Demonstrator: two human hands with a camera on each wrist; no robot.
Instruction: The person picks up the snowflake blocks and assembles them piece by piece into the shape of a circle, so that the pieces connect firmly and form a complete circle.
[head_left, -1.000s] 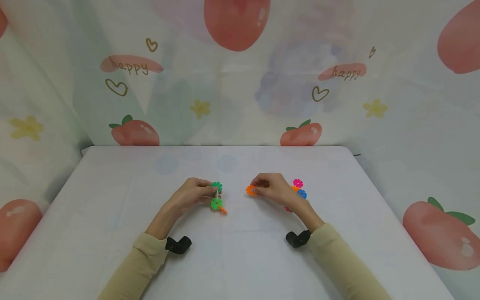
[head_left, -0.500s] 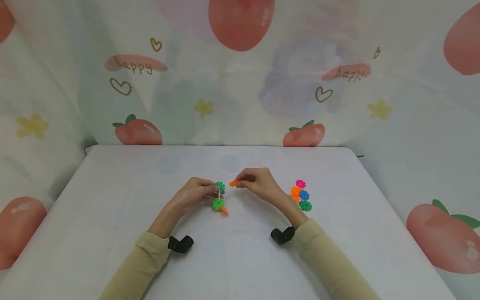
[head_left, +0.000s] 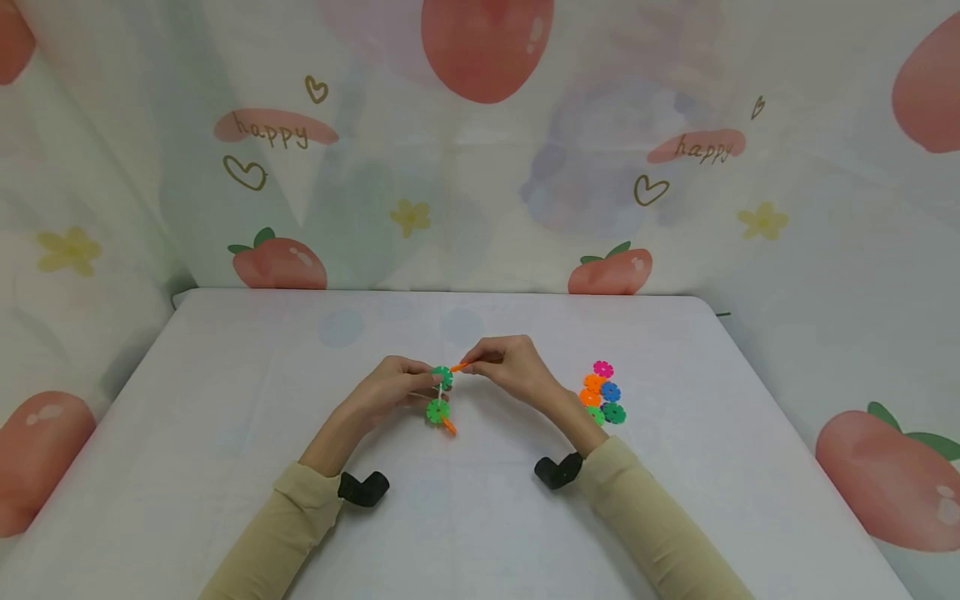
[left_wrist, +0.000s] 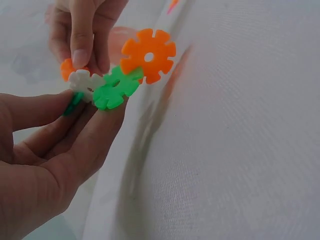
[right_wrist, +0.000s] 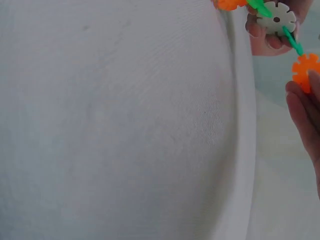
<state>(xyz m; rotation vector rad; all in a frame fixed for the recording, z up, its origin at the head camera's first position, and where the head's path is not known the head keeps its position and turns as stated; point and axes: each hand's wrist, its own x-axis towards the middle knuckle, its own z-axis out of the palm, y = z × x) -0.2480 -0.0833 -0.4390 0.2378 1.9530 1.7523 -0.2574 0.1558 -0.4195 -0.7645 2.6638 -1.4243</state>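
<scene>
At far left, the space is closed off by a pale backdrop (head_left: 112, 333) printed with red peaches (head_left: 280, 264) and yellow flowers (head_left: 409, 217); it is continued across the back, where "happy" (head_left: 276, 131) is lettered twice, and down the right side. A table with rounded far corners is covered by a white cloth (head_left: 495, 517), on which soft shadows are cast. From the lower left, an arm in a beige sleeve (head_left: 273, 525) is extended. By the left hand (head_left: 390, 385), a small chain of notched discs is pinched over the table's middle: a dark green disc (head_left: 446, 377), a white disc (left_wrist: 80, 80), a light green disc (head_left: 433, 414) and an orange end disc (head_left: 448, 426). Just rightward, a single orange disc (head_left: 457, 367) is clamped between thumb and fingers of the right hand (head_left: 510, 365), almost edge-on, beside the dark green disc; whether these touch cannot be told. Farther right, a cluster of discs (head_left: 606, 389), coloured pink, orange, blue and green, is laid on the cloth.
</scene>
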